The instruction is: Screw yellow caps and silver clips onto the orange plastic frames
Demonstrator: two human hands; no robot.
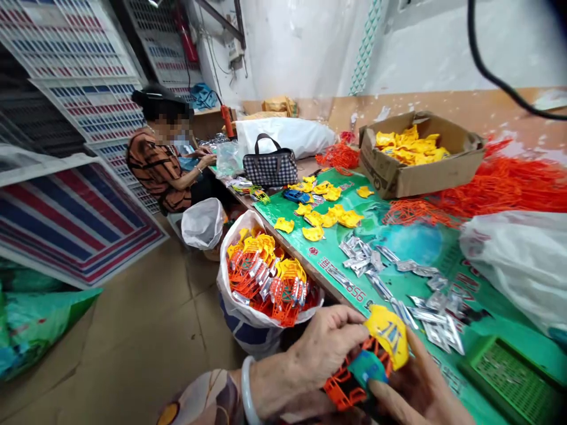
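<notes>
Near the front edge of the table, my left hand [325,348] and my right hand [420,383] both grip a toy car body [341,386]. It has an orange plastic frame, a printed yellow shell piece [388,332] and a teal part [368,367] in the middle. My left fingers pinch its near-left side; my right thumb presses by the teal part, the other fingers behind the yellow shell. Silvery strip-like parts [438,324] lie just beyond. Left of my hands, a white-lined sack [228,289] holds many similar yellow, orange and silver assemblies.
Loose yellow shells [313,234] and a blue toy car [296,195] lie on the green-covered table. A cardboard box [436,177] holds more shells beside orange frames [522,183]. A green basket [514,378] stands at right. A person [163,159] sits working at the far left.
</notes>
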